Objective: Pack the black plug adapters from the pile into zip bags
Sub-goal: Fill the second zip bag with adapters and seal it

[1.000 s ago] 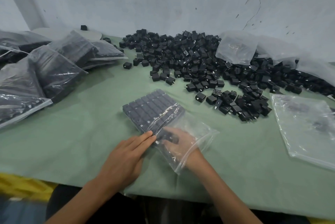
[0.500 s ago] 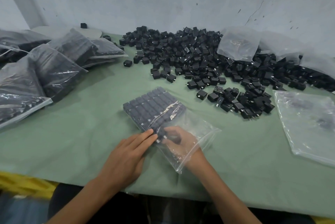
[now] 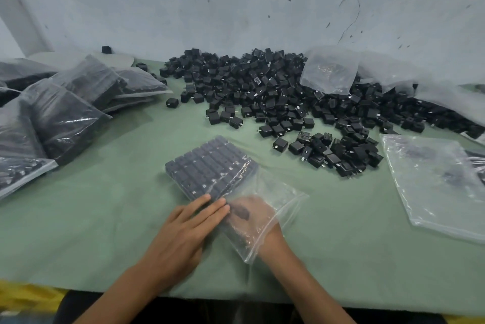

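Note:
A clear zip bag [image 3: 275,200] lies in front of me on the green table [image 3: 105,218], its far half filled with neat rows of black plug adapters [image 3: 210,169]. My right hand [image 3: 252,214] is inside the bag's open mouth, fingers closed on one black adapter [image 3: 240,213] seen blurred through the plastic. My left hand [image 3: 183,234] lies flat on the outside of the bag, fingertips pressing its near left edge beside the rows. The big loose pile of black adapters [image 3: 275,103] spreads across the far side of the table.
Several filled bags [image 3: 65,111] are stacked at the left. Empty clear bags [image 3: 433,187] lie at the right, and more [image 3: 329,71] rest on the pile by the grey wall. The table's near edge runs just below my forearms.
My right hand has shifted slightly inside the bag with the adapter. My left hand stays pressed on the bag's edge. The view has tilted down a little.

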Available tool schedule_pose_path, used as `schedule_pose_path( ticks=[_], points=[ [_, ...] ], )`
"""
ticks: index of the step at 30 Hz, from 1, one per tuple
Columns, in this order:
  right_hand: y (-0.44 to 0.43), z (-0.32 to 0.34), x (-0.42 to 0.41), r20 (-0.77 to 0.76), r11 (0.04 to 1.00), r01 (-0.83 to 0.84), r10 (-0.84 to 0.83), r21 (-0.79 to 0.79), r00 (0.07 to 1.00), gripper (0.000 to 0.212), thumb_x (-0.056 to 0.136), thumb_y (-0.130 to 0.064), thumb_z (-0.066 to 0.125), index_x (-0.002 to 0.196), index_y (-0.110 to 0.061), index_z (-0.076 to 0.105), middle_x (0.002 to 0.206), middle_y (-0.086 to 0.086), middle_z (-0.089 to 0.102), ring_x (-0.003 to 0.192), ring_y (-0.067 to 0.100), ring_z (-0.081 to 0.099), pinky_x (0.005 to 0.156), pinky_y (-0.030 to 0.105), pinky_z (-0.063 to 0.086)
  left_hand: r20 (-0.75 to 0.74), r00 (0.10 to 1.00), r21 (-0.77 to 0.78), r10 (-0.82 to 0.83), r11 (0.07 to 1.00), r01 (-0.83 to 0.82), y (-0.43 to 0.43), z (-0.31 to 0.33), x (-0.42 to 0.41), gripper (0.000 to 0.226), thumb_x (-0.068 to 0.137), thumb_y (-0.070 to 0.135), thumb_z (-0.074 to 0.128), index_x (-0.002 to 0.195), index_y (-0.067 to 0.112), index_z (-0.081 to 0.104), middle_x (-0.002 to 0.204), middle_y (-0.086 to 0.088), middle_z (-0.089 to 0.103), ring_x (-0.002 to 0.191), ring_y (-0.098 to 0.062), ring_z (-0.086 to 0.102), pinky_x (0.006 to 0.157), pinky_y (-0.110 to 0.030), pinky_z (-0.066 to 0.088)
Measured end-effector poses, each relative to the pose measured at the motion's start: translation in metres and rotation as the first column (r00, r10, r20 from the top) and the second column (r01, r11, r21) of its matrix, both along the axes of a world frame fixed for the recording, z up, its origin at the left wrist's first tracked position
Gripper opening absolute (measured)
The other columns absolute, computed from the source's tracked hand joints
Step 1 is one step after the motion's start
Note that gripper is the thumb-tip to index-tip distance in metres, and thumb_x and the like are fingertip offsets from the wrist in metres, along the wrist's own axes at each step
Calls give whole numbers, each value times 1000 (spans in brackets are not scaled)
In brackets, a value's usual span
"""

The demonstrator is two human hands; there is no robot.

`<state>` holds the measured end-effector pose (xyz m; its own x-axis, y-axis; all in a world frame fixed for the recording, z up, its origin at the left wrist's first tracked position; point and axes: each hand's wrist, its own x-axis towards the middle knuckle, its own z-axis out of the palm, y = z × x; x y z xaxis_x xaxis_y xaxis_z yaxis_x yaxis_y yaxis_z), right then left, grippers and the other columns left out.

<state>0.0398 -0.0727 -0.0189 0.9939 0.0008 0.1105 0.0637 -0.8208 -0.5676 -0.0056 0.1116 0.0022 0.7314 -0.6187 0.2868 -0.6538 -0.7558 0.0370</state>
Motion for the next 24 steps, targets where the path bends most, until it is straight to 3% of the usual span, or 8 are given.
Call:
schedule_pose_path(
  ticks=[2,3,5,6,9,14,16,24],
  points=[
    [97,-26,-3,-63,994,109,-108,9,992,52,107,-16,9,139,14,37,142,39,43,124,52,51,112,51,36,-13,1000,4,3,1000,-3,1,0,1,72,71,11,40,140,17,58,149,5,51,134,-22,53,101,-30,35],
    [108,-31,-11,-107,986,143,-133,84,985,44,103,-3,20,141,15,34,144,43,36,126,56,47,110,60,33,-20,1000,5,6,1000,-6,1,-1,0,71,72,11,40,141,17,58,149,6,51,134,-22,52,101,-31,36],
    [52,-23,-38,-179,989,-21,48,149,983,45,98,-3,44,141,8,43,149,31,39,131,49,46,111,51,41,-34,999,5,11,1000,-11,0,-1,0,71,72,11,40,141,17,57,150,6,50,135,-21,51,101,-31,36],
    [-11,-5,-57,-65,989,-90,98,114,993,44,94,-6,55,138,-2,53,147,14,46,132,37,50,111,41,43,-38,999,1,10,1000,-10,0,-2,0,71,72,11,40,141,18,57,150,6,50,135,-21,51,101,-30,36],
    [-75,15,-86,37,954,-181,177,240,983,27,88,-17,62,109,-30,73,115,-31,58,113,-6,56,101,13,41,-41,999,-24,5,1000,-6,0,-3,1,71,72,10,40,141,18,57,150,7,49,136,-20,49,102,-30,36],
    [-127,24,-80,149,958,105,-148,266,978,36,81,2,62,82,-32,73,88,-18,70,78,-2,64,71,10,43,-38,999,-70,-5,998,2,0,-6,3,71,73,10,38,140,19,58,149,8,50,136,-18,46,103,-30,36],
    [-150,39,-49,229,961,203,-245,189,942,32,86,1,62,90,-30,72,93,-14,69,74,-1,61,72,15,44,-42,999,-79,-5,997,2,-1,-7,3,70,73,10,38,140,20,58,149,9,50,135,-18,48,102,-30,37],
    [-150,45,68,58,919,315,-310,-236,949,38,98,-33,51,134,-24,47,102,8,64,99,36,59,79,42,46,-78,997,-108,-12,994,4,1,-12,4,71,76,10,39,143,24,54,154,13,44,139,-15,43,102,-28,37]
  ],
)
